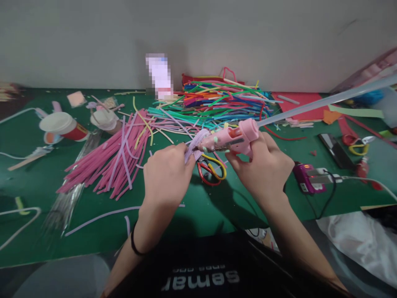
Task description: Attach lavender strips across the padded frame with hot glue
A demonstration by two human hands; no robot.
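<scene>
Closed around a pink hot glue gun [228, 138] is my right hand [263, 165], with a long clear glue stick [310, 105] sticking out of the gun's back to the upper right. My left hand [166, 176] pinches a looped bundle of lilac pipe cleaners [198, 142]. The gun's nozzle meets the bundle or sits just in front of it; I cannot tell which. On the green table below, scissors with red and yellow handles [217, 176] lie partly behind the bundle. A heap of pink pipe cleaners [111, 157] spreads left of my left hand.
Multicoloured pipe cleaners [217, 101] are piled at the back by the wall, beside a blurred upright screen [159, 76]. A paper cup [63, 124] stands left. At right are a purple power adapter [308, 178] with cables, a black comb-like object [335, 151] and more scissors [356, 142].
</scene>
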